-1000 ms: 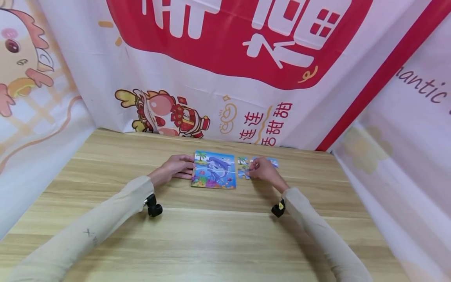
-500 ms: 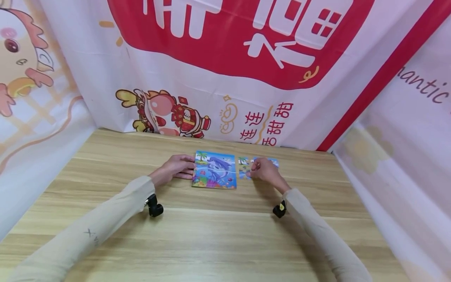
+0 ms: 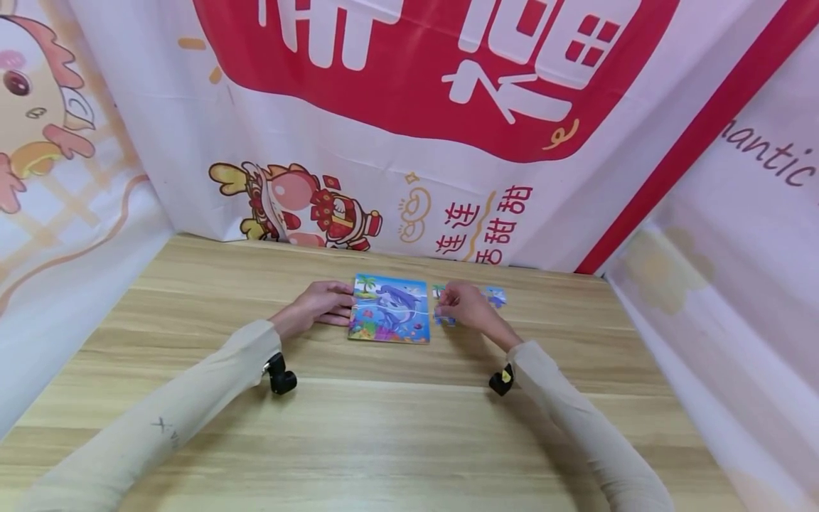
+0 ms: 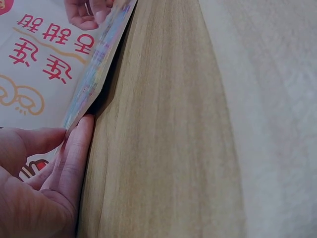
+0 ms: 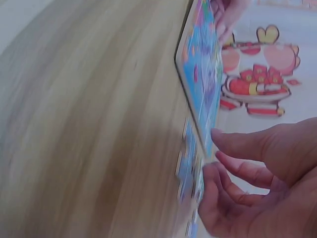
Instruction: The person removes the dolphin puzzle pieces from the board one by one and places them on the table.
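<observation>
My left hand (image 3: 318, 302) holds the left edge of a square dolphin puzzle (image 3: 389, 309), thumb on top and a finger along the underside in the left wrist view. The puzzle is joined up, with fine seams across its picture. To its right lie loose jigsaw pieces, one with a palm tree (image 3: 438, 290) and another in blue (image 3: 446, 321). Over them is my right hand (image 3: 466, 306), fingers bent and thumb apart from them. In the right wrist view the thumb tip is near the puzzle's corner and the fingertips are close by the pieces; no piece shows between them.
Further right, another blue piece (image 3: 495, 295) lies partly behind my right hand. The wooden table (image 3: 384, 427) ends at a printed cloth (image 3: 409, 206) at the back, with more cloth on both sides.
My right hand has moved slightly left, towards the puzzle, baring more of the piece at the far right. My left hand and the puzzle have stayed put.
</observation>
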Motion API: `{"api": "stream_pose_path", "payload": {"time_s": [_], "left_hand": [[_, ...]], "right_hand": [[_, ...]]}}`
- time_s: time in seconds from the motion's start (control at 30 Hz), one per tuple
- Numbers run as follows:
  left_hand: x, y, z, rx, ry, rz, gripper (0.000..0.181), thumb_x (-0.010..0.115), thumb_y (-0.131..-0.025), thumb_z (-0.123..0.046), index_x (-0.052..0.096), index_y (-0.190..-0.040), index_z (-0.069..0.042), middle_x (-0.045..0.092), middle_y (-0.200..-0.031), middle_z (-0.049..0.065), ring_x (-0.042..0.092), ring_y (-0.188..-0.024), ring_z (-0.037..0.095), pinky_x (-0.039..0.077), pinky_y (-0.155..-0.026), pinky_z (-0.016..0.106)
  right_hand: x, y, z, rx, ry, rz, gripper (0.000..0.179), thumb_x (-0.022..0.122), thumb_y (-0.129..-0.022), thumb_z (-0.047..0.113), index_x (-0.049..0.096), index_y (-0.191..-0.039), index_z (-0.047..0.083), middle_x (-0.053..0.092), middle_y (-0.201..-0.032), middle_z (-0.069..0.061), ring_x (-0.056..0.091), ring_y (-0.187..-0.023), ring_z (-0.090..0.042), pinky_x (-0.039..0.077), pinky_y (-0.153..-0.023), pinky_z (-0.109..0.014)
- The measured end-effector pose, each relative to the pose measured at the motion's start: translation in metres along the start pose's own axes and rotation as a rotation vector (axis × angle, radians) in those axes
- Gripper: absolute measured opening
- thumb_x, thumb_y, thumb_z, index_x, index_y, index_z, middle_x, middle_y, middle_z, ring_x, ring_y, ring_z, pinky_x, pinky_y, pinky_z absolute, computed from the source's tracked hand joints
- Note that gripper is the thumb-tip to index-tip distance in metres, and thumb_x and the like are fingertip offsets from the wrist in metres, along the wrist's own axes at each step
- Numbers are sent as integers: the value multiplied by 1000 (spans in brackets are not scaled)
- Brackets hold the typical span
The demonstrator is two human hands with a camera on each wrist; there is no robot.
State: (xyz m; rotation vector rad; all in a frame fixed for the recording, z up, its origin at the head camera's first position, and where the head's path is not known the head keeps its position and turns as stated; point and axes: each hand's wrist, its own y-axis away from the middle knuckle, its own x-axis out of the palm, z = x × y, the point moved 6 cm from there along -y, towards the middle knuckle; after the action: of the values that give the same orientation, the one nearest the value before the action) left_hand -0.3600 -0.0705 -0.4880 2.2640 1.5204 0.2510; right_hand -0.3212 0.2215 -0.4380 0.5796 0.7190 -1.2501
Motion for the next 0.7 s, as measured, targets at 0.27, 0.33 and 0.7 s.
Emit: {"api": "stream_pose_path", "payload": {"time_s": [0.27,0.33,0.7], "left_hand": [[0,-4,1,-3,-15,-5,48,66,-104,-14,52,-148,0,75,-99,5,74,-78,11,68,-78,30],[-1,-4,1,-7,-15,-4,48,66,-104,-14,52,-148,0,75,-99,5,74,-78,11,68,-78,30],[0,-1,2,0,-7,-3,47,65,-104,-13,52,-147,1,74,-97,3,73,-78,10,68,-78,30]], "right_hand": [[22,-9,25,-45,-72,54,12,76,-94,3,65,-99,-2,70,-96,-13,65,-83,-20,57,-66,-23],[26,-13,31,-55,-70,64,15,76,-94,4,65,-102,-2,70,-99,-13,67,-85,-21,59,-70,-25],[54,-32,63,-79,-40,120,43,83,-91,11,60,-123,-6,63,-123,-22,66,-107,-34,61,-95,-40]]}}
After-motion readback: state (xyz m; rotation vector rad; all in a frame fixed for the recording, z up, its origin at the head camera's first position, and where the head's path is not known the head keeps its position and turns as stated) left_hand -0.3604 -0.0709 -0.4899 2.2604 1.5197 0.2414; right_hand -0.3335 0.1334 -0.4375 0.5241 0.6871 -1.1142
